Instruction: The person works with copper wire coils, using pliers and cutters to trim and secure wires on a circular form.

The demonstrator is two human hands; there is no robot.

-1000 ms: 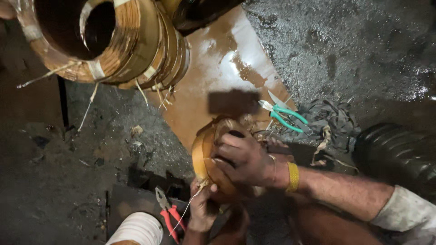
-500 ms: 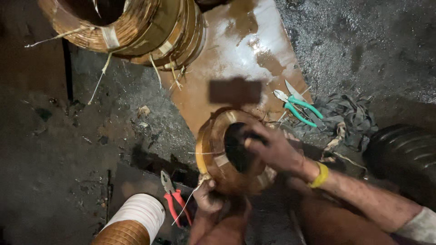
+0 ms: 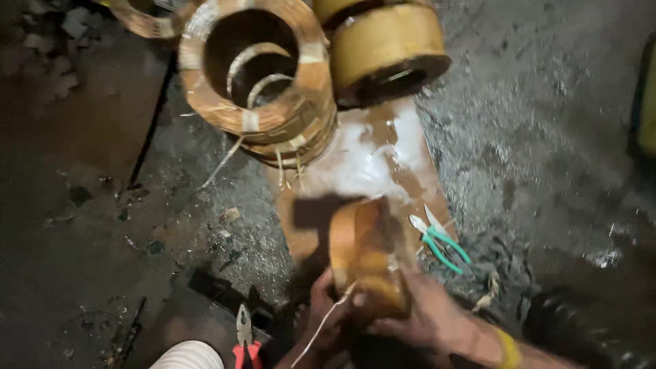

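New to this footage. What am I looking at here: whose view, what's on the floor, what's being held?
There is no machine here. One camera sits on a person's head and looks down at their own two bare hands over a dark, gritty floor.

Both hands hold a small coil of copper-coloured winding, stood on its edge. The right hand, with a yellow wristband, grips it from the side and below; the left hand is at its lower edge, by a thin pale string.

Nearby lie green-handled pliers on a brown sheet, and red-handled pliers at the bottom. Further up sit a stack of larger coils and a yellow-wrapped coil.
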